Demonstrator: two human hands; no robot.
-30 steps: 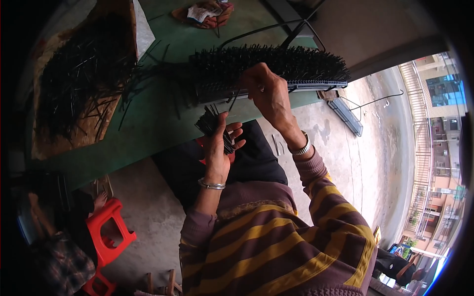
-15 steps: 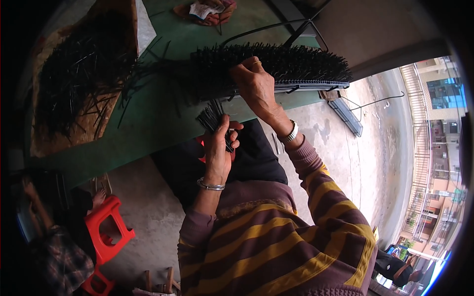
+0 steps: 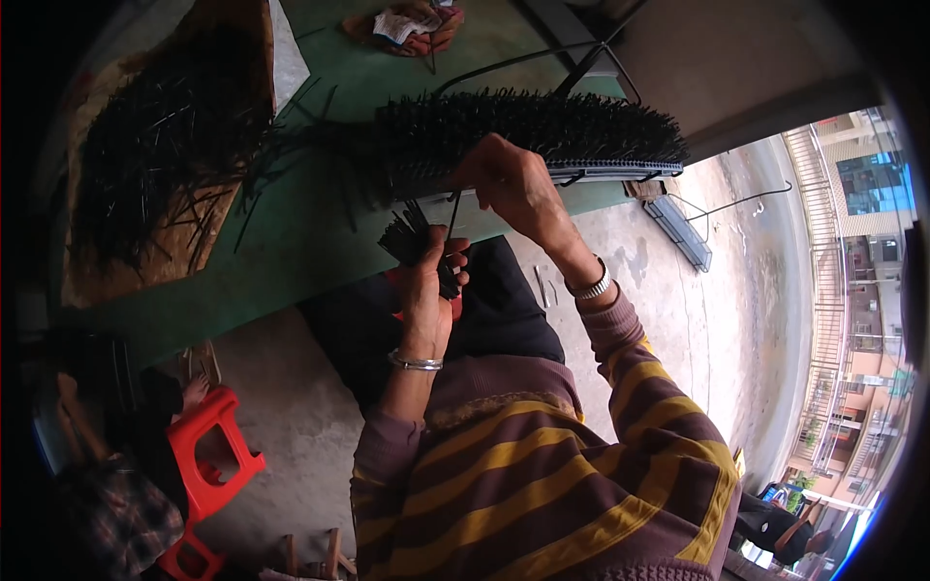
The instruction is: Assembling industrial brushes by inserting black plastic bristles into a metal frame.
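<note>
My left hand is closed around a small bundle of thin black strips, just below the table's front edge. Above it and to the right, my right hand has its fingertips pinched together. A single black strip hangs below those fingertips, its upper end hidden by them. Right behind this hand lies a long rack bar with a dense row of black strips standing up from it. The left part of the rack is dark and hard to make out.
On the green table, a board bears a heap of loose black strips. A crumpled cloth lies at the back. Another grey rack extends past the table's right end. A person sits by a red stool at lower left.
My right hand has drawn back from the strips on the rack toward me and a little right. A single strip now shows below its fingers. My left hand has hardly moved.
</note>
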